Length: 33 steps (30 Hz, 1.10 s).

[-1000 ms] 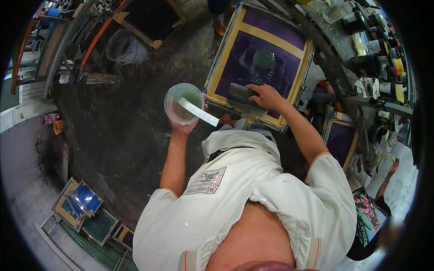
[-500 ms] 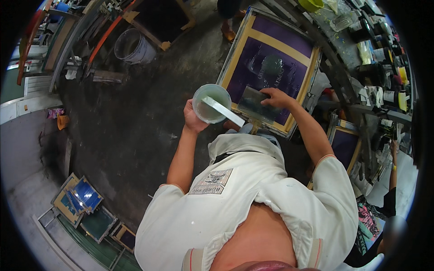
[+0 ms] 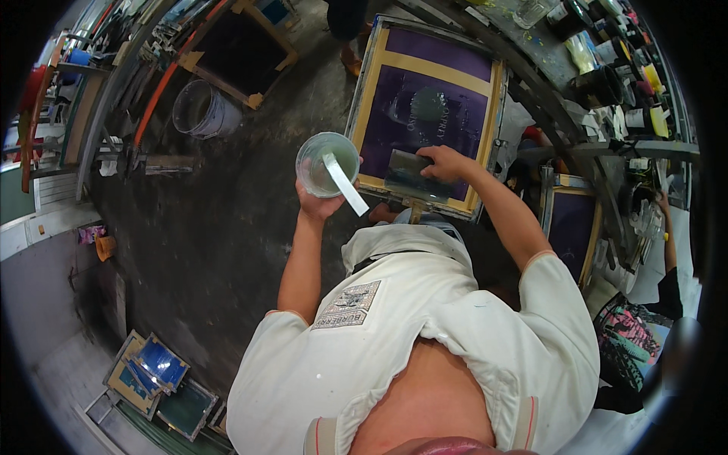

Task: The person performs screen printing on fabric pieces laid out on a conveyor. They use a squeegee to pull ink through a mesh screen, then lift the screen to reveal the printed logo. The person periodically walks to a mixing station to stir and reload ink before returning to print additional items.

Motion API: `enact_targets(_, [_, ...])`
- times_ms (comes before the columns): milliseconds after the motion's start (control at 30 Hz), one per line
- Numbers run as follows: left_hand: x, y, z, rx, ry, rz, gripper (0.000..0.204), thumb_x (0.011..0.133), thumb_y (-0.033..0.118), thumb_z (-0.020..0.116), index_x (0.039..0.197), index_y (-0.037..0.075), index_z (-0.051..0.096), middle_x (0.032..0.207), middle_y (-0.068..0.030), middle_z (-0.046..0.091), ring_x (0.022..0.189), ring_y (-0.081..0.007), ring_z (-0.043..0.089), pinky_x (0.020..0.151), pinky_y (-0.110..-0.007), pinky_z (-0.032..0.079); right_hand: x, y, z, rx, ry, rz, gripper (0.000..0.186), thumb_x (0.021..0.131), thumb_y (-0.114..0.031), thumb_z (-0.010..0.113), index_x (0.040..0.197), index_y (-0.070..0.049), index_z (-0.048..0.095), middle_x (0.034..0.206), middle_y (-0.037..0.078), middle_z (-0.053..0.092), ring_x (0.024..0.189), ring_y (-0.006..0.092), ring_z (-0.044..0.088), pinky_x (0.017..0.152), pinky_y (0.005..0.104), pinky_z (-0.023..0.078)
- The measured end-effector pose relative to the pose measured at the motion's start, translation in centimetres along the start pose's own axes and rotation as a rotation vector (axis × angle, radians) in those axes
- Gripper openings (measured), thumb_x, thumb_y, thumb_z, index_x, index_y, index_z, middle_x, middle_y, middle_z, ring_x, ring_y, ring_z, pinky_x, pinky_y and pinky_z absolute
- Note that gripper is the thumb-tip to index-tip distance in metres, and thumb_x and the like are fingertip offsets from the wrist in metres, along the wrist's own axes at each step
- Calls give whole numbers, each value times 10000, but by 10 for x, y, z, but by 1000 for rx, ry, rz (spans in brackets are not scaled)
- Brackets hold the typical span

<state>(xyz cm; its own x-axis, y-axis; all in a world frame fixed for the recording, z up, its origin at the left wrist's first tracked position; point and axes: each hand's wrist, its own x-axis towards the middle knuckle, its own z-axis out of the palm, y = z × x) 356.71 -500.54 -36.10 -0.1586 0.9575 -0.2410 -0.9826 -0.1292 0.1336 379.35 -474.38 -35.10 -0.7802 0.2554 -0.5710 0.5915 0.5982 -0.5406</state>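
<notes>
My left hand (image 3: 315,199) is wrapped round a clear plastic tub (image 3: 311,163) of pale greenish stuff; a flat white strip (image 3: 349,196) leans out of it toward me. To its right, my right hand (image 3: 447,164) grips a dark flat rectangular plate (image 3: 406,171) over the lower part of a purple screen (image 3: 462,106) in a tape-edged frame. A wet greenish patch (image 3: 428,104) and pale lettering show on the screen's upper middle. The tub is held left of the screen's lower left corner.
At left are a bucket (image 3: 186,106), a dark framed screen (image 3: 239,49), racks and stacked screens (image 3: 159,364). A shelf of bottles and jars (image 3: 607,53) lines the right, above another purple screen (image 3: 569,220). A co-worker (image 3: 667,288) reaches toward that shelving at lower right.
The view has shifted slightly. My hands keep their holds on tub and plate, with little movement against the screen. The co-worker's arm is now raised higher among the shelf items.
</notes>
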Motion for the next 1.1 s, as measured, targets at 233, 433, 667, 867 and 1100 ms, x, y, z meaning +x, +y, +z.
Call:
enact_targets(233, [-9, -2, -11, -53, -52, -44, 765, 962, 639, 495, 1478, 75, 480, 1442, -320, 498, 1164, -403, 632, 926, -523, 554, 18, 38, -29, 341, -126, 130, 579, 907, -241, 776, 1422, -72, 572, 1309, 102, 657, 1180, 259, 611, 1028, 399, 455])
enact_targets(433, [-10, 6, -39, 0, 3, -59, 759, 997, 639, 430, 1510, 80, 443, 1457, -239, 522, 1293, -438, 557, 917, -557, 555, -21, 44, -48, 830, 136, -71, 534, 935, -141, 735, 1415, -43, 522, 1247, 48, 634, 1182, 159, 561, 1038, 343, 446])
enact_targets(667, [35, 10, -56, 188, 19, -224, 734, 1003, 653, 364, 1501, 125, 472, 1437, -123, 575, 1280, -367, 584, 936, -542, 570, -93, 12, -31, 761, 608, -230, 434, 941, -33, 692, 1349, -36, 547, 1170, 40, 658, 1084, 132, 580, 950, 293, 455])
enact_targets(867, [77, -19, 7, 438, 172, -491, 578, 1023, 590, 373, 1388, 199, 592, 1284, -34, 683, 1081, -256, 702, 817, -501, 613, -149, -44, -28, 783, 1005, -366, 389, 934, 64, 668, 1303, -14, 571, 1161, 40, 658, 1063, 121, 600, 934, 273, 468])
enact_targets(1100, [111, -71, 40, 386, -133, -506, 675, 1028, 617, 311, 1489, 159, 494, 1472, -105, 554, 1300, -323, 579, 1076, -542, 486, -183, -78, -24, 776, 1243, -543, 401, 913, 50, 719, 1278, -28, 572, 1194, 84, 651, 1141, 198, 625, 1009, 356, 495])
